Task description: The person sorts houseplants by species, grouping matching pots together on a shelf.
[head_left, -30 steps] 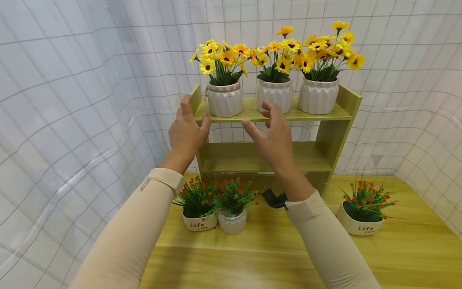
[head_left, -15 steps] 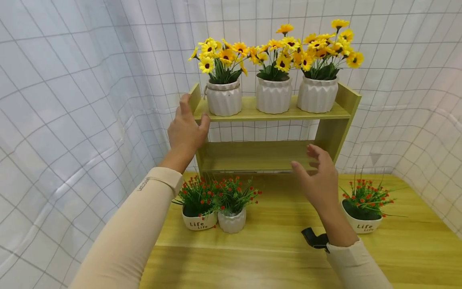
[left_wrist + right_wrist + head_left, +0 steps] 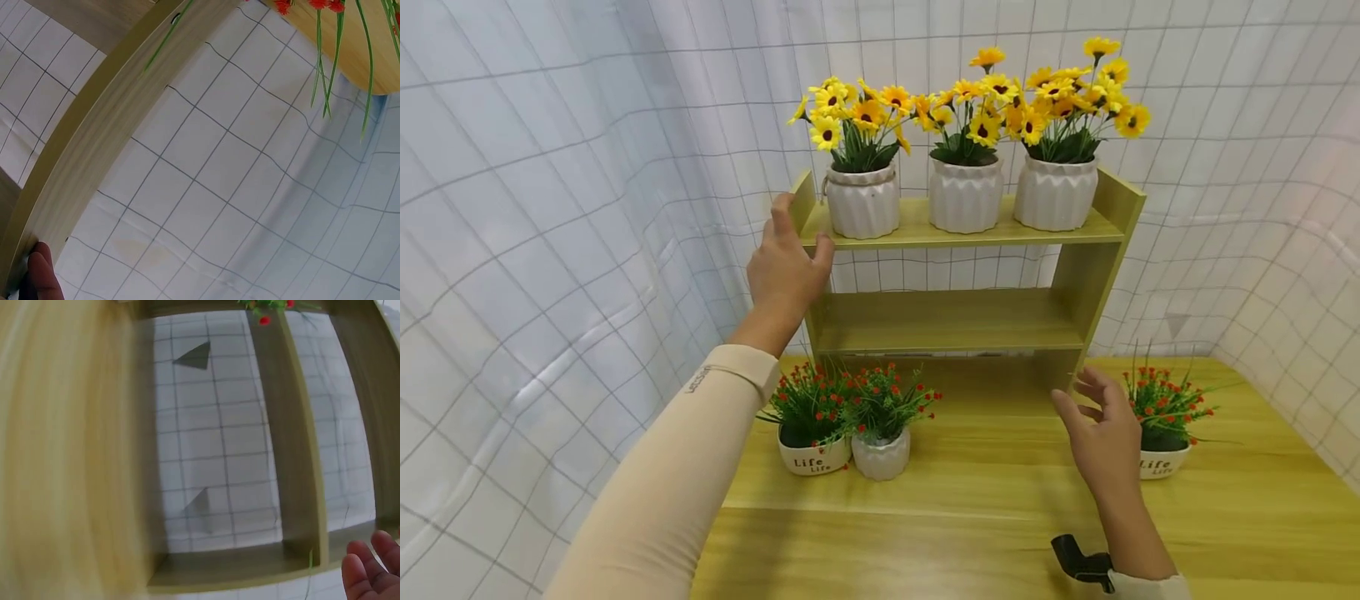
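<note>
My left hand [image 3: 785,271] grips the upper left side panel of a wooden shelf [image 3: 947,319], its thumb by the top board's front edge. In the left wrist view a fingertip [image 3: 42,272] lies against the panel's outer face. My right hand [image 3: 1103,433] holds nothing, fingers loosely bent, in front of the shelf's lower right corner. It partly hides an oval white "Life" pot of red flowers [image 3: 1167,417]. On the top board stand three white ribbed pots of yellow flowers, a left one [image 3: 863,204], a middle one [image 3: 966,196] and a right one [image 3: 1056,194].
At the left of the wooden table [image 3: 880,542], another oval "Life" pot [image 3: 815,457] touches or nearly touches a round white pot [image 3: 882,456], both with red flowers. A white gridded curtain [image 3: 550,250] hangs behind and at the sides. A black camera mount [image 3: 1081,562] sits on my right wrist.
My right hand has moved down and right, from before the middle yellow-flower pot to beside the right red-flower pot. My left hand has stayed at the shelf's left side.
</note>
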Demonstrator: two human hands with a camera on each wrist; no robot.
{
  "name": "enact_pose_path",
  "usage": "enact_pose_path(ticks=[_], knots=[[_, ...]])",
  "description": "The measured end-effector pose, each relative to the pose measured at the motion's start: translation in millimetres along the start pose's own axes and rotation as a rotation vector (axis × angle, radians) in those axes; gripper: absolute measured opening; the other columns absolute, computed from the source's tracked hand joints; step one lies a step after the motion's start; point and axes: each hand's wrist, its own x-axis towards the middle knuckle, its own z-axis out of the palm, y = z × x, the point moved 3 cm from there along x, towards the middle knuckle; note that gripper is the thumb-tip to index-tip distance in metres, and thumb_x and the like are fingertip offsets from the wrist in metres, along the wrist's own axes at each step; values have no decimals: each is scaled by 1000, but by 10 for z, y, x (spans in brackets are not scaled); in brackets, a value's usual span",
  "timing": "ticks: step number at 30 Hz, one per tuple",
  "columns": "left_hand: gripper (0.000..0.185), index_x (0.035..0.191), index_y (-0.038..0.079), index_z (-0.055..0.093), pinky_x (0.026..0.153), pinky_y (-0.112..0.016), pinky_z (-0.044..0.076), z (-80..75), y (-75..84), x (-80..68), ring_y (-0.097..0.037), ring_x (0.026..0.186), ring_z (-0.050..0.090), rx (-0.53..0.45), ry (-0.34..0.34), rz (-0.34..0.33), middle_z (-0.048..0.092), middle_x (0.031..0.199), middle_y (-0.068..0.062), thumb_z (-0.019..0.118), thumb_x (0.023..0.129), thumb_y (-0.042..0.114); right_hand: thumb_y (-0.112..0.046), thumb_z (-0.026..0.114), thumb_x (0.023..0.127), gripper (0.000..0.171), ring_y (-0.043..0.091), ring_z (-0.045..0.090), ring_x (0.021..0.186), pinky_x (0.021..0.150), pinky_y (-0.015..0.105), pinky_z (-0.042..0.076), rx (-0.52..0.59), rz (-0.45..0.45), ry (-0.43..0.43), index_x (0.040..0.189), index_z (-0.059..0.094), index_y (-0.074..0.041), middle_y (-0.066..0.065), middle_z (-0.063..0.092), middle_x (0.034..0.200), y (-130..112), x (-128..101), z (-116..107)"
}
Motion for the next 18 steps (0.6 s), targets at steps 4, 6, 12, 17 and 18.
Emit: enact_pose_path(ticks=[4,6,12,17,18], knots=[[61,147,25,22,67,-57,48,4,-16,8,-46,77,61,-2,0,-1,56,119,-21,48,95,44,-42,64,95,64,27,52,124,86,12,40,-37,32,-37,148,43,-11,7,52,142,180,-79,-83],[61,147,25,22,68,-57,48,7,-12,10,-46,77,61,-4,-1,0,56,119,-21,48,95,44,-42,63,95,65,27,51,124,84,11,39,-46,57,-42,148,42,-10,8,51,143,258,-119,-132],[60,146,25,23,69,-57,48,-1,-19,-9,-47,78,61,-4,3,-10,57,117,-21,49,94,42,-47,61,95,71,33,51,123,80,9,39,-94,133,-65,149,39,-7,17,50,142,448,-220,-281],[60,146,25,23,68,-57,48,15,-18,1,-46,77,61,-8,7,0,57,116,-21,48,95,43,-44,62,96,69,33,55,115,74,6,38,-152,158,-42,147,41,-4,22,53,138,585,-287,-419],[61,146,24,23,68,-57,48,19,-16,4,-46,77,61,-9,7,3,57,116,-21,48,95,43,-44,61,96,68,32,56,113,73,6,38,-164,166,-40,147,41,-4,22,53,137,610,-296,-444]])
